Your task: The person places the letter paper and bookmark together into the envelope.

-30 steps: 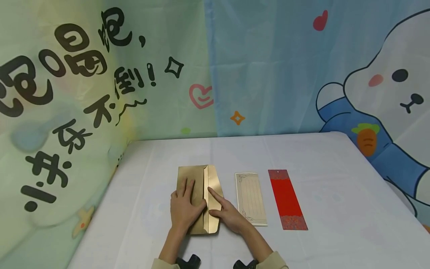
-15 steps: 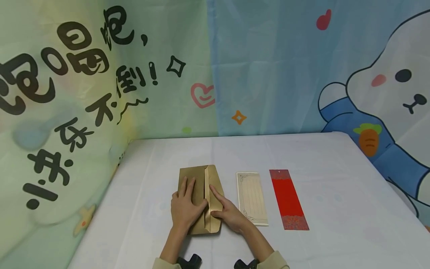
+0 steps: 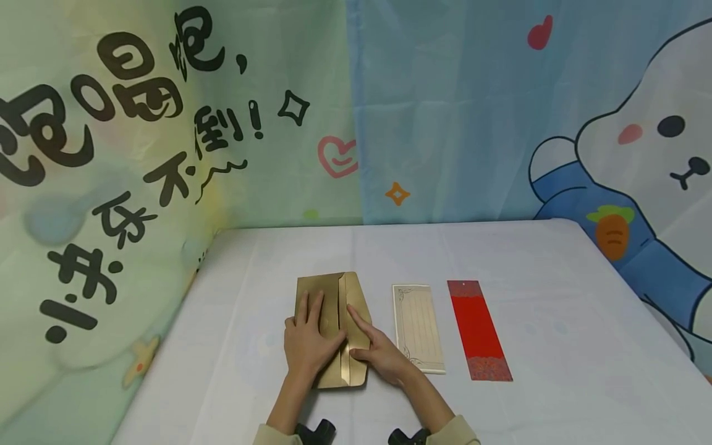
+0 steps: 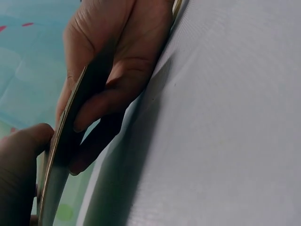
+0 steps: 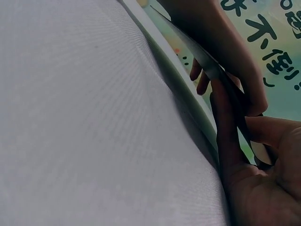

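Note:
A gold envelope (image 3: 319, 289) with a lengthwise flap (image 3: 354, 290) on its right side is tilted slightly off the white table. My left hand (image 3: 309, 346) holds its left part: long fingers lie over the top, some reach past the left edge, and the thumb presses beside the flap. My right hand (image 3: 384, 358) pinches the right edge, with a finger on the flap. In the left wrist view, fingers of the right hand (image 4: 122, 56) lie on both sides of the envelope's thin edge (image 4: 55, 136). The right wrist view shows the left hand (image 5: 242, 61) above the envelope (image 5: 202, 52).
A cream lined card (image 3: 418, 327) with corner ornaments lies right of the envelope. Farther right is a red strip (image 3: 478, 327) with patterned ends. The white-covered table (image 3: 562, 309) meets printed curtains (image 3: 445, 111) at its back and left.
The head view has shifted slightly, so everything in it sits a little farther right. Both hands keep nearly the same hold on the envelope.

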Action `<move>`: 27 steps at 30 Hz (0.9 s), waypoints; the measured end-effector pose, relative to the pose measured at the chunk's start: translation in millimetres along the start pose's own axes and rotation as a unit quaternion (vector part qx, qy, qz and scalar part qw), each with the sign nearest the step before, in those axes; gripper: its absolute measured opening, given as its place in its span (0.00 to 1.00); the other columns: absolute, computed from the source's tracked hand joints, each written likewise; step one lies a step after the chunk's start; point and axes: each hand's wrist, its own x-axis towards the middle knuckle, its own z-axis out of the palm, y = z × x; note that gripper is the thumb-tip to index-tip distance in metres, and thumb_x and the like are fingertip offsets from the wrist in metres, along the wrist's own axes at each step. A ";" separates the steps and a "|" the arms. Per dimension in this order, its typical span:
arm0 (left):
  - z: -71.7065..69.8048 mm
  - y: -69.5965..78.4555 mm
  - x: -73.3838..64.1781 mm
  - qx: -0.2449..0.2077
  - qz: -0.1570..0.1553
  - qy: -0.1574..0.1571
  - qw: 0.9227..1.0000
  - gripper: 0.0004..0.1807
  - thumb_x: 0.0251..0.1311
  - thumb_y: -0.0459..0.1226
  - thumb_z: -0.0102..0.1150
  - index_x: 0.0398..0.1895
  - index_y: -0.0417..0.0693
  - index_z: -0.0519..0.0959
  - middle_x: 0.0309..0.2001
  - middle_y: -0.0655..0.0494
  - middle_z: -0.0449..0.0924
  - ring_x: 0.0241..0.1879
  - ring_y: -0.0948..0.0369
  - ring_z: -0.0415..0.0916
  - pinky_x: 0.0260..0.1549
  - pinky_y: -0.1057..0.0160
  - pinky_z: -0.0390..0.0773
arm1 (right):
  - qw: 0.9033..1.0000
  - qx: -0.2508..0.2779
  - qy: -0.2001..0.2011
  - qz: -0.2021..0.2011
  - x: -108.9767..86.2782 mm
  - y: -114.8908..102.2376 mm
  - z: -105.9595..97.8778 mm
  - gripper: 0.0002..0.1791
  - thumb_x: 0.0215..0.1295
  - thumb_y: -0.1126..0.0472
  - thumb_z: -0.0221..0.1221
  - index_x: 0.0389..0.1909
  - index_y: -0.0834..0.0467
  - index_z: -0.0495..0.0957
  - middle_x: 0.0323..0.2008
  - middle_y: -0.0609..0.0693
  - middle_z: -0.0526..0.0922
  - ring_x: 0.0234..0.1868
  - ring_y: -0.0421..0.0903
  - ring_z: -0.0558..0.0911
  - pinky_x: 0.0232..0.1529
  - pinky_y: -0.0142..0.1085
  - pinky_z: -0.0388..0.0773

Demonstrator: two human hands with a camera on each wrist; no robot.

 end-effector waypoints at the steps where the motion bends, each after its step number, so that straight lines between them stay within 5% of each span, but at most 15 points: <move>1: 0.4 -0.2 0.3 -0.003 0.001 0.003 1.000 0.47 0.37 0.60 0.58 0.67 0.60 0.63 0.69 0.51 0.55 0.41 0.42 0.66 0.34 0.51 0.70 | 1.000 0.000 0.001 -0.003 0.5 0.8 -0.2 0.46 0.54 0.79 0.53 0.72 0.59 0.43 0.72 0.54 0.39 0.70 0.51 0.37 0.66 0.48 0.36; 14: 6.2 -4.1 2.2 -0.013 0.009 0.020 1.000 0.44 0.36 0.58 0.58 0.64 0.58 0.68 0.67 0.49 0.58 0.41 0.42 0.66 0.34 0.51 0.71 | 1.000 0.011 0.003 -0.012 9.0 28.2 -5.7 0.47 0.55 0.75 0.56 0.72 0.48 0.45 0.72 0.48 0.39 0.70 0.45 0.37 0.66 0.43 0.39; 20: 7.7 -4.9 1.4 -0.016 0.010 0.021 1.000 0.43 0.35 0.57 0.58 0.63 0.57 0.69 0.67 0.49 0.58 0.41 0.42 0.66 0.35 0.51 0.70 | 1.000 0.027 0.001 0.000 7.4 28.4 -4.0 0.48 0.55 0.76 0.54 0.73 0.47 0.44 0.72 0.50 0.36 0.70 0.47 0.39 0.64 0.41 0.49; 27: 8.1 -7.0 -0.4 -0.036 -0.003 0.020 0.999 0.43 0.36 0.56 0.57 0.63 0.57 0.69 0.67 0.49 0.57 0.42 0.41 0.65 0.37 0.50 0.69 | 0.996 0.089 0.006 0.015 5.3 28.6 1.1 0.48 0.58 0.74 0.52 0.73 0.44 0.40 0.70 0.61 0.45 0.57 0.56 0.71 0.49 0.40 0.73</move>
